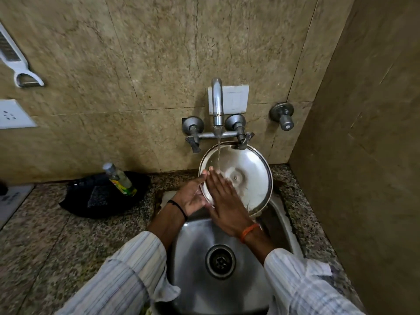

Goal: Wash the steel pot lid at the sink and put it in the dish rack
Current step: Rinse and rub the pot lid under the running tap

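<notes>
A round steel pot lid (247,176) is held tilted over the back of the steel sink (195,237), its inner face toward me. Water runs from the wall tap (217,103) onto the lid's upper left part. My left hand (193,194) grips the lid's left rim from behind. My right hand (223,201) lies flat with fingers extended on the lid's inner face, fingertips at the water stream. No dish rack is in view.
A black tray (75,201) on the granite counter at left holds a scrubber pad (98,196) and a clear soap bottle (119,179). A peeler (20,67) hangs on the wall at left. A side wall stands close on the right. The sink drain (220,261) sits below my wrists.
</notes>
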